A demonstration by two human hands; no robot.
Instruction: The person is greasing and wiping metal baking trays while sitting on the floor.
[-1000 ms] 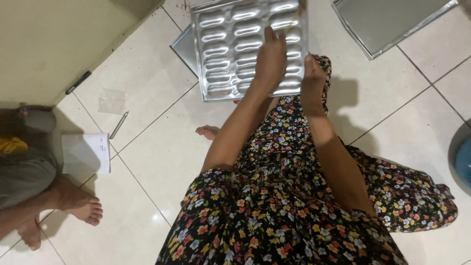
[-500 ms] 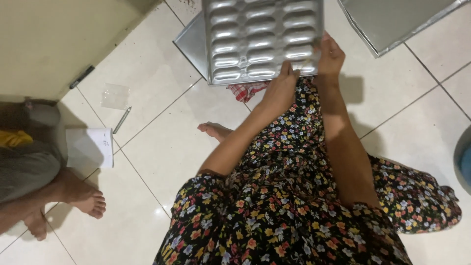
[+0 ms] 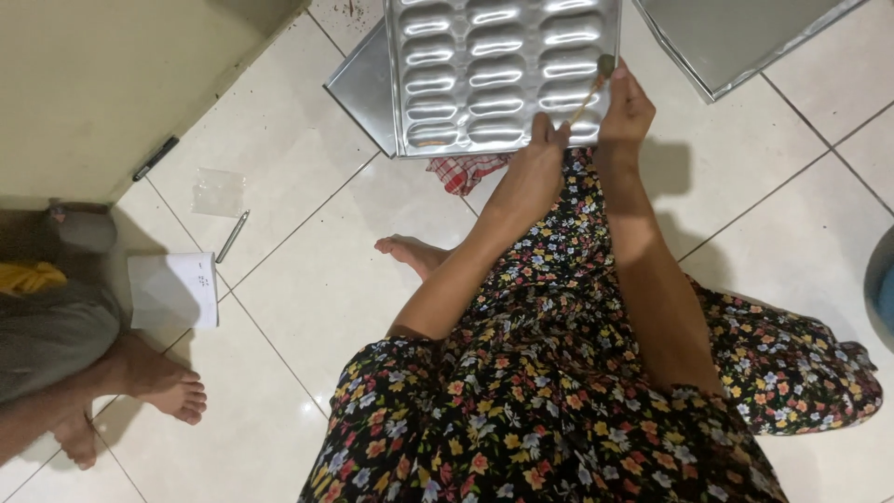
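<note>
Your left hand [image 3: 533, 168] rests its fingers on the near edge of the metal mould tray [image 3: 503, 70], which lies on the tiled floor [image 3: 307, 279] just ahead of your lap. Your right hand [image 3: 626, 110] pinches a thin brush [image 3: 592, 88], its tip over the tray's right side. A checked cloth [image 3: 466, 172] peeks from under the tray.

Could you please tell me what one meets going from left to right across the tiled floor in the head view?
Another person's bare foot → white paper sheet → silver pen → red checked cloth → left hand → right hand, holding a thin brush.
</note>
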